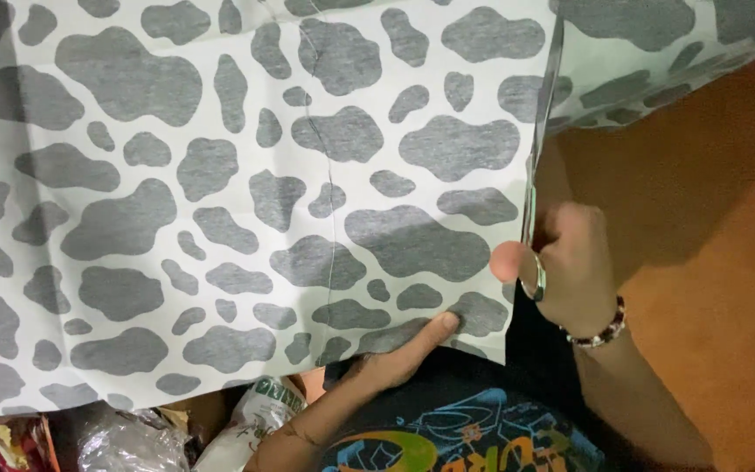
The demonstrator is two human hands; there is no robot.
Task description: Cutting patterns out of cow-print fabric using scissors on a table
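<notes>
A large sheet of white paper with grey cow-spot blotches (246, 192) fills most of the head view. My right hand (570, 267) is shut on a pair of scissors (539, 149), whose blades run up along the sheet's right edge, cutting a strip (648, 61) away from it. A beaded bracelet sits on that wrist. My left hand (399, 354) lies flat with its fingertips pressing the sheet's lower edge near the cut.
An orange-brown floor (709, 201) lies to the right. At the bottom left lie crumpled plastic bags and a white printed packet (246, 419). My dark shirt with a colourful print (474, 428) shows at the bottom.
</notes>
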